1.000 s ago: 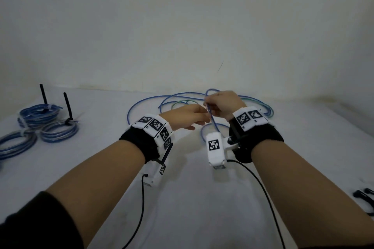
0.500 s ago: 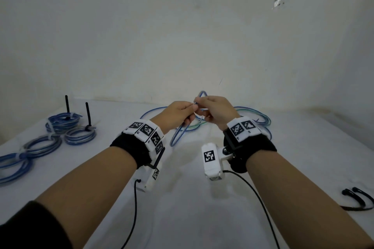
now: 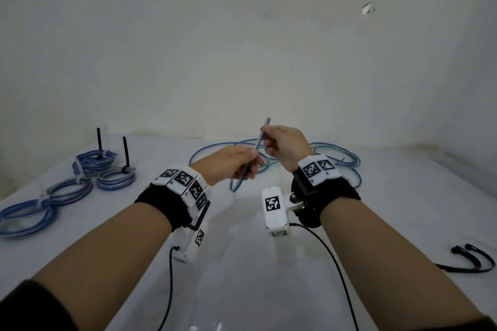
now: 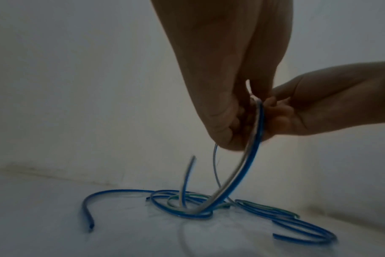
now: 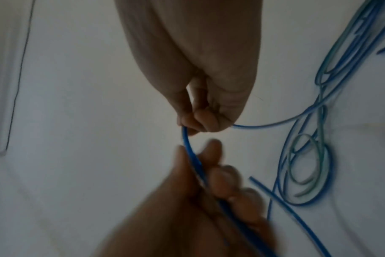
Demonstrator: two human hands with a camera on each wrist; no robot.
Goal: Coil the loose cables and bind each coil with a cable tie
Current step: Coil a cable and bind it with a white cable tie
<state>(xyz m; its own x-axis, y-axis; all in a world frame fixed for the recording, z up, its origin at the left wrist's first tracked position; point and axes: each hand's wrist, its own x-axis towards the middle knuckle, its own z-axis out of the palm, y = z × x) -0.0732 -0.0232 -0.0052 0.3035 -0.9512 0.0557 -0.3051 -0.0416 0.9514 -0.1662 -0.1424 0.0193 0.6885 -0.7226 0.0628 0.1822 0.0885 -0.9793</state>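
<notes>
Both hands up over the white table (image 3: 242, 263), mid-scene. My right hand (image 3: 286, 146) pinches the blue cable (image 3: 258, 142) between thumb and curled fingers; the short free end sticks up and slightly right, toward the far wall. From there the cable's long axis runs down and left, into my left hand (image 3: 228, 165), whose fingers are curled around it with the thumb on top. Below the left hand the cable hangs in a small loop (image 3: 236, 185) clear of the table. The remainder trails to the loose cable pile (image 3: 336, 158) on the far side, behind my hands: blue and greenish strands overlapping, count not resolvable. Far left: four bound coils (image 3: 115, 179), two with black tie tails standing upright. Near right edge: two black cable ties (image 3: 468, 263) lying flat, curved.
</notes>
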